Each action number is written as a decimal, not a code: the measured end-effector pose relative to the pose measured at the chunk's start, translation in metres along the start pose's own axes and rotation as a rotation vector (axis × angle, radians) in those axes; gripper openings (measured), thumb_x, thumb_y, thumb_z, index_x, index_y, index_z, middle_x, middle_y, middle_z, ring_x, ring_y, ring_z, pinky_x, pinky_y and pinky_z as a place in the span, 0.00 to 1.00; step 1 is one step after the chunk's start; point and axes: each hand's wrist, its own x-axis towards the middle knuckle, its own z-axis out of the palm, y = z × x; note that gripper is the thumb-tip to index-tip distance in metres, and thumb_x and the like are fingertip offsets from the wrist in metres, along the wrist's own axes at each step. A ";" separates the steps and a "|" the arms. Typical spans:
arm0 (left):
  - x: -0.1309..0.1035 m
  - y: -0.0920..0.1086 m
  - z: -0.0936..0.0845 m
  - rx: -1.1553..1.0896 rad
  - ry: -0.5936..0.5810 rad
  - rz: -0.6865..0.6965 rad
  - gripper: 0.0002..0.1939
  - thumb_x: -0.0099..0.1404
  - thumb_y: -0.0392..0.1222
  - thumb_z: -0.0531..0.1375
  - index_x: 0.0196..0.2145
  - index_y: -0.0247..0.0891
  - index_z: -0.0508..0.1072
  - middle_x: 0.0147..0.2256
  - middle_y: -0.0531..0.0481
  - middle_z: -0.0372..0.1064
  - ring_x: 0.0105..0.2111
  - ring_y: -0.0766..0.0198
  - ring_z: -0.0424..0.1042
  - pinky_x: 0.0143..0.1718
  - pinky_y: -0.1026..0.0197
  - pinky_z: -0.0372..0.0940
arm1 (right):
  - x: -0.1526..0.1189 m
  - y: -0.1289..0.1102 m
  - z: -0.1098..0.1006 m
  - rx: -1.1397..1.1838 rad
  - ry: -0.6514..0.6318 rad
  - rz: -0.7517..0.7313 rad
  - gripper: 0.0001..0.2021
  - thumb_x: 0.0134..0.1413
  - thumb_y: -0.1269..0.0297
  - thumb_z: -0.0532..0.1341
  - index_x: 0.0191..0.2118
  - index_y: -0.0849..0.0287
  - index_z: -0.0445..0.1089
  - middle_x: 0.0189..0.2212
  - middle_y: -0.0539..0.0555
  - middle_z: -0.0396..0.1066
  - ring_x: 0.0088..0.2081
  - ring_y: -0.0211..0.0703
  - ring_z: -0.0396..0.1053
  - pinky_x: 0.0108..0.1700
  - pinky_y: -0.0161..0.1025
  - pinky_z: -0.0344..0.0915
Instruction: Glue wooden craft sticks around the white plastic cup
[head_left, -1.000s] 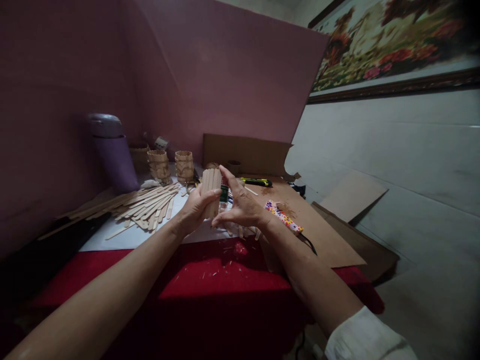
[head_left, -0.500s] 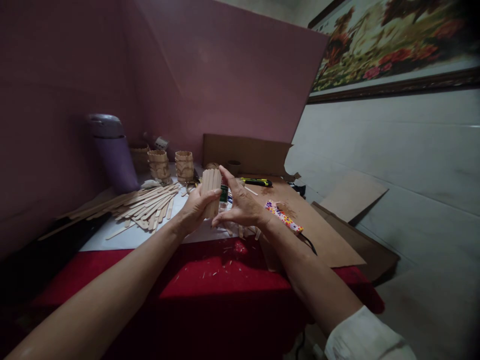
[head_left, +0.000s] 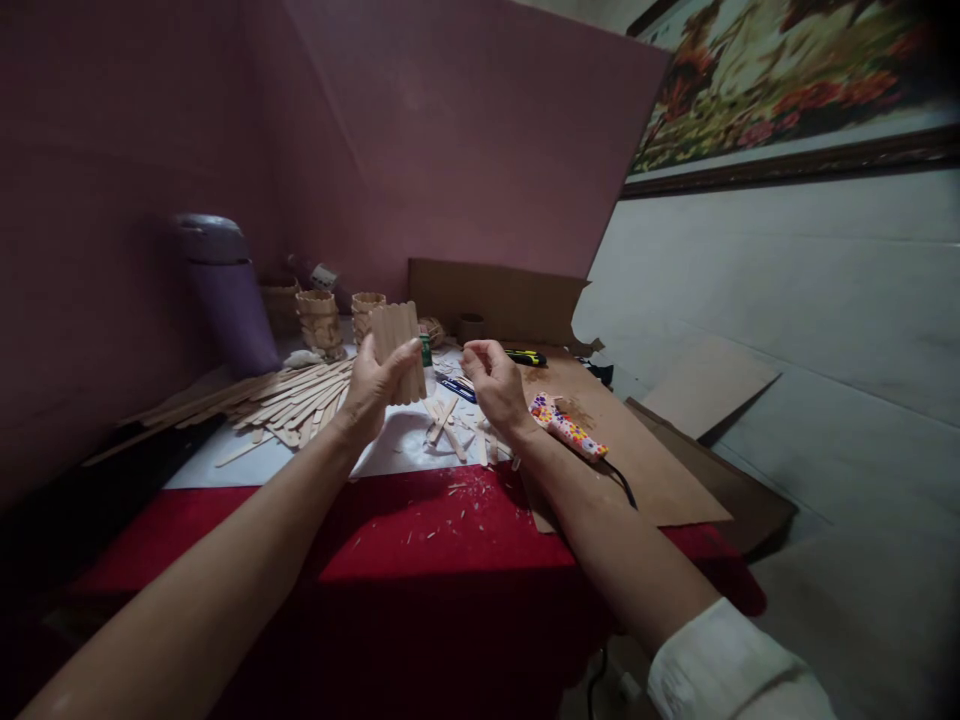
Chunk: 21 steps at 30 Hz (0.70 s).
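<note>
Mauve wall (head_left: 465, 140) rises behind a table draped in red cloth (head_left: 420, 555). On the table's right lies a broad cardboard sheet (head_left: 645, 470); on the left, a fanned pile of wooden sticks (head_left: 300, 395) spreads near a tall purple bottle (head_left: 236, 310). The left hand (head_left: 366, 395) clamps its thumb and fingers on a small panel of joined sticks (head_left: 392, 330), raised upright above the tabletop. Just right of that, the right hand (head_left: 496, 388) is curled, thumb and forefinger close together; I cannot tell whether they pinch anything. Beside its wrist rests a flower-patterned glue gun (head_left: 568, 430), with a yellow-black cutter (head_left: 527, 357) beyond. Tiny splinters (head_left: 431, 535) dot the cloth's near edge.
</note>
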 end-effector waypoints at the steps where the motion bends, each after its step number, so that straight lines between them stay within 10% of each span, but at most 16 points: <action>1: 0.003 0.002 -0.002 0.034 0.038 0.040 0.32 0.44 0.50 0.73 0.44 0.39 0.68 0.37 0.49 0.71 0.32 0.63 0.71 0.28 0.63 0.68 | -0.001 0.001 0.001 -0.060 -0.033 -0.017 0.13 0.64 0.55 0.57 0.45 0.57 0.73 0.41 0.58 0.77 0.43 0.48 0.73 0.49 0.48 0.69; 9: 0.018 -0.002 -0.017 0.252 0.035 -0.017 0.31 0.31 0.34 0.67 0.38 0.38 0.67 0.32 0.53 0.70 0.32 0.59 0.70 0.33 0.58 0.66 | -0.012 -0.013 0.003 -0.522 -0.669 -0.267 0.18 0.50 0.81 0.60 0.39 0.53 0.82 0.41 0.51 0.80 0.48 0.49 0.67 0.54 0.47 0.62; 16: 0.011 -0.001 -0.015 0.272 -0.143 -0.095 0.26 0.31 0.32 0.69 0.33 0.36 0.69 0.29 0.50 0.69 0.30 0.59 0.68 0.31 0.59 0.64 | -0.017 -0.027 -0.006 -0.791 -0.631 -0.166 0.14 0.54 0.76 0.60 0.36 0.56 0.83 0.41 0.58 0.80 0.46 0.54 0.67 0.47 0.50 0.62; 21: 0.013 -0.004 -0.012 0.245 0.017 -0.058 0.49 0.27 0.32 0.76 0.50 0.39 0.65 0.43 0.46 0.70 0.45 0.54 0.71 0.45 0.56 0.67 | -0.017 -0.020 -0.003 -0.776 -0.560 -0.135 0.14 0.55 0.75 0.60 0.38 0.56 0.83 0.41 0.60 0.80 0.45 0.55 0.68 0.46 0.50 0.62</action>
